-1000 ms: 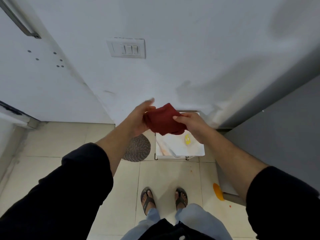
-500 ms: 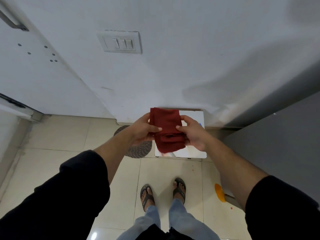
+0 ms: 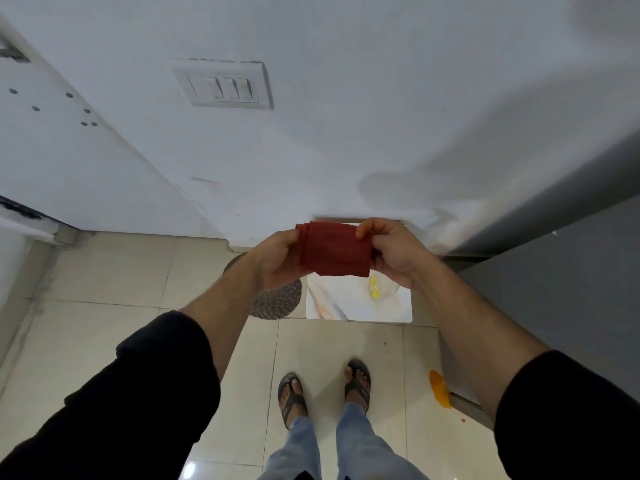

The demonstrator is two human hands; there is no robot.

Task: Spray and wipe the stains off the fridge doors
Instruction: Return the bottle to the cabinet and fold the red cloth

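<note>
A folded dark red cloth (image 3: 335, 249) hangs in the air in front of me, above a small white table. My left hand (image 3: 277, 259) grips its left edge with curled fingers. My right hand (image 3: 393, 252) pinches its right edge, thumb on top. The grey fridge (image 3: 561, 271) stands at the right, its side running down to the floor. No spray bottle is in view.
A small white table (image 3: 398, 311) with a yellow item (image 3: 374, 287) stands below the cloth. A round woven mat (image 3: 277, 301) lies to its left. Orange splashes (image 3: 439, 393) mark the floor near the fridge base. A switch plate (image 3: 225, 85) sits on the white wall.
The cloth has gone from a bunched shape to a flatter, folded rectangle held by both hands. Both hands have shifted slightly to the right and apart along the cloth's edges.
</note>
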